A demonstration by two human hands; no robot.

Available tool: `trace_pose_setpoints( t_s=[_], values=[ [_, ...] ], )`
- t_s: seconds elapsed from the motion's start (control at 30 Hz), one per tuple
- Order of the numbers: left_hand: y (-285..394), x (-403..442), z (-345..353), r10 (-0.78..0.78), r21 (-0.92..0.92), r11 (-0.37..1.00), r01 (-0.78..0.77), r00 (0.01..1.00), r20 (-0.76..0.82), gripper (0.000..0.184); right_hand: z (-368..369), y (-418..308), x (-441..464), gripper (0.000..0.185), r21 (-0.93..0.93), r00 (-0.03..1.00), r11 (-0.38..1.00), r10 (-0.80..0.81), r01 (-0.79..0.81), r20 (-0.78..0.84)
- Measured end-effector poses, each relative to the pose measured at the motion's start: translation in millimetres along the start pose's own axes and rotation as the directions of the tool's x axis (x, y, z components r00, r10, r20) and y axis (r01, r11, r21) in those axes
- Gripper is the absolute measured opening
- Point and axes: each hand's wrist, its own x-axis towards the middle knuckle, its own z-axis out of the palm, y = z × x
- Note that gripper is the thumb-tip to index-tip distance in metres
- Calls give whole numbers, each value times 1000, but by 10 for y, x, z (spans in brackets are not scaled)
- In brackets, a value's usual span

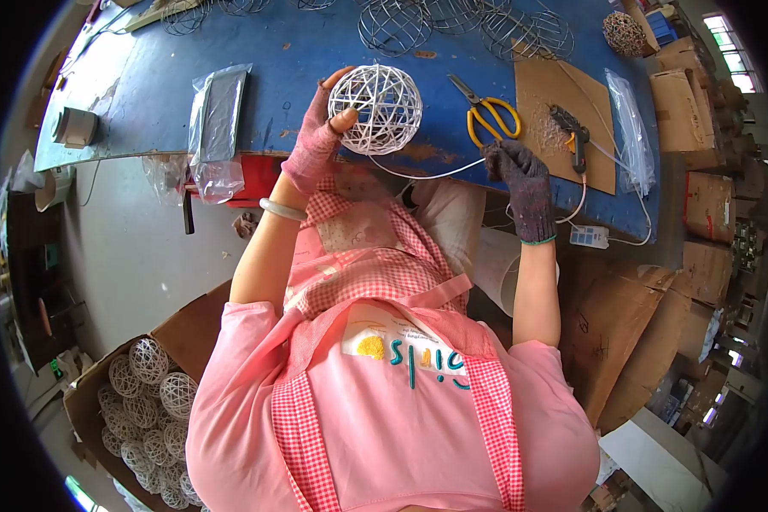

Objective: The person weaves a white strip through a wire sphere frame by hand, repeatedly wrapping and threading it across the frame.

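While our left hand (pixel 318 143) grasps the round, openwork white ball (pixel 375 111), our knit-gloved right hand (pixel 522 177), well apart from it, pinches its smooth cord (pixel 420 177)

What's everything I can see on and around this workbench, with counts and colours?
Table: one, blue, ahead
Lattice ball: one, white, left hand
Strand: one, white, ball to right hand
Scissors: one, yellow handles, centre-right
Glue gun: one, dark, on cardboard sheet
Cardboard sheet: one, brown, table's right
Wire frames: several, dark, far side
Speckled ball: one, brownish, far right
Power strip: one, white, near right edge
Carton: one, brown, lower left, holding many white balls
Boxes: several, brown, right
Background items: too indistinct
Left hand: one, pink glove, at ball
Right hand: one, dark glove, by scissors
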Motion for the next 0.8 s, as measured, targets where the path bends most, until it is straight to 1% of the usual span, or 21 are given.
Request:
trace_pose_setpoints(
  t_s=[0.13, 0.17, 0.23, 0.27, 0.3, 0.33, 0.37, 0.4, 0.43, 0.47, 0.5, 0.53, 0.57, 0.63, 0.67, 0.73, 0.77, 0.8],
  values=[
    [-9, 9, 21, -8, -20, 1000, 8, 1000, 4, 77, -29, 62, -35, 18, -13, 996, 998, 65, -65, 62],
    [-4, 11, 28, -9, -17, 1000, 9, 1000, 5, 77, -22, 81, -31, 18, -11, 996, 998, 65, -65, 62],
    [5, 2, 46, -9, -14, 1000, 9, 1000, 6, 78, 11, 111, -19, 18, -10, 989, 997, 72, -71, 129],
    [1, -9, 48, -9, -11, 1000, 9, 1000, 3, 78, 19, 95, -19, 18, -8, 989, 997, 72, -71, 132],
    [0, -15, 43, 7, 4, 1000, -7, 1000, -2, 79, 29, 46, -12, 19, -239, 976, 970, 100, -52, 194],
    [11, -25, 38, 25, 23, 999, -25, 1000, -7, 79, 48, 8, -2, 20, -454, 959, 891, 136, -9, 248],
    [27, -43, 37, 34, 31, 999, -33, 999, -13, 79, 75, -9, -11, 20, -450, 957, 893, 128, 2, 258],
    [42, -69, 40, 61, 62, 996, -60, 998, -22, 80, 105, -20, -38, 22, -480, 958, 857, -50, 186, 281],
    [60, -101, 46, 87, 93, 992, -84, 996, -30, 81, 131, -23, -64, 25, -504, 925, 786, -224, 358, 308],
    [81, -139, 53, 93, 101, 991, -89, 995, -33, 81, 149, -14, -66, 25, -497, 921, 787, -231, 366, 313],
    [104, -178, 66, 105, 142, 985, -97, 993, -49, 82, 163, 1, -52, 28, -152, 945, 955, -211, 253, 249],
    [126, -214, 90, 117, 184, 977, -104, 991, -61, 83, 173, 11, -46, 30, 225, 966, 967, -165, 119, 199],
    [145, -252, 126, 121, 191, 976, -108, 991, -57, 83, 175, 9, -53, 30, 232, 965, 965, -173, 125, 198],
    [203, -331, 250, 177, 267, 950, -160, 983, -40, 82, 174, -7, -88, 34, 161, 953, 959, -257, 231, 161],
    [202, -358, 299, 181, 275, 947, -166, 983, -31, 82, 209, -11, -119, 34, 168, 951, 956, -266, 240, 155],
    [186, -384, 393, 206, 254, 948, -194, 978, -23, 78, 342, -21, -177, 34, 87, 943, 976, -216, 200, 252],
    [195, -372, 426, 208, 258, 946, -197, 978, -13, 78, 404, -5, -175, 34, 92, 943, 974, -224, 207, 245],
    [215, -364, 470, 206, 293, 939, -180, 977, -60, 74, 469, 40, -159, 34, 71, 949, 976, -217, 206, 229]
  ],
)
